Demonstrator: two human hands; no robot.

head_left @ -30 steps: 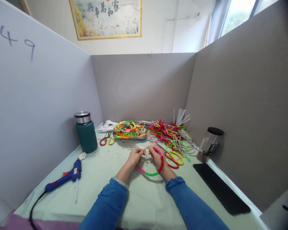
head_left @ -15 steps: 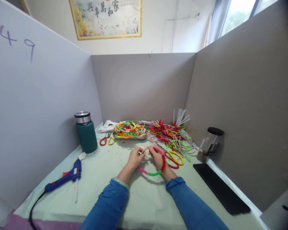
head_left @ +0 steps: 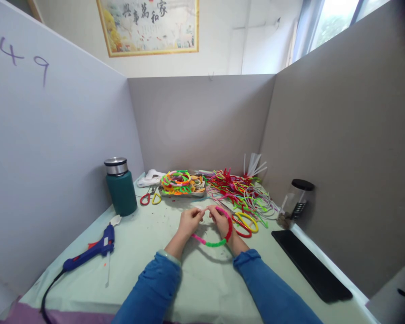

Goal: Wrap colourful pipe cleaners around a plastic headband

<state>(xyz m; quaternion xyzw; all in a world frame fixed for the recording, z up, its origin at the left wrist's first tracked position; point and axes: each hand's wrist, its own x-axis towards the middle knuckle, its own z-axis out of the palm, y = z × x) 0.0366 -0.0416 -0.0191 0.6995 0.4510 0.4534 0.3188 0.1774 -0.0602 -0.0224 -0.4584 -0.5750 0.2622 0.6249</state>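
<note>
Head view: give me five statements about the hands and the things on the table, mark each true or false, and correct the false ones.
1. The left hand and right hand both touch the pipe-cleaner hoop. True.
2. The pipe-cleaner hoop is green all over. False: it shows pink, red and green.
3. The green bottle stands upright beyond the blue glue gun. True.
4. The blue glue gun lies to the right of both hands. False: it lies to their left.
5. Red-and-yellow-handled scissors lie beside the right hand. True.
</note>
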